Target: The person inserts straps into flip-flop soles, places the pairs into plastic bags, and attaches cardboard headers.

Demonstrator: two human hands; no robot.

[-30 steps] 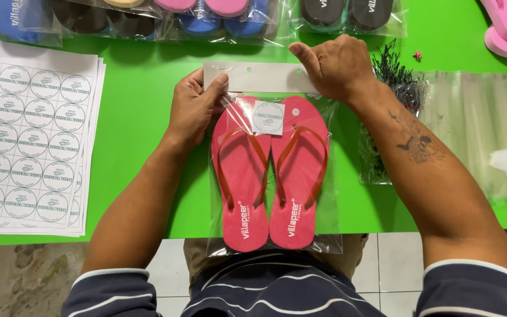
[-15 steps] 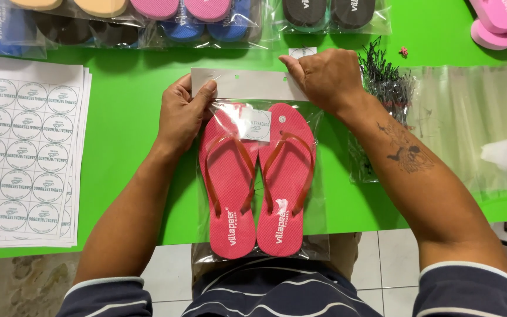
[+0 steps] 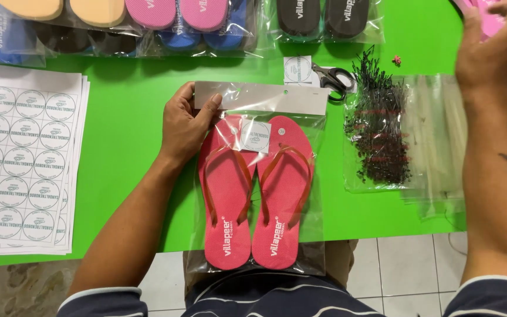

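Note:
A pair of red flip-flops [image 3: 277,194] lies in a clear plastic bag [image 3: 318,176] on the green table [image 3: 130,117], with a white header strip [image 3: 277,97] across the top and a round sticker on the bag's front. My left hand [image 3: 186,126] rests on the bag's upper left corner, thumb on the header strip. My right hand [image 3: 494,47] is up at the far right, fingers spread, over a pink sandal [image 3: 470,9] at the table's back edge; it holds nothing that I can see.
Sheets of round stickers [image 3: 16,164] lie at the left. Bagged sandals in several colours [image 3: 165,20] line the back. Scissors [image 3: 333,76], a bag of black plastic tag pins [image 3: 377,129] and a stack of clear bags [image 3: 441,135] sit right of the flip-flops.
My right hand has left the header strip and moved up to the far right corner. The left hand stays on the bag.

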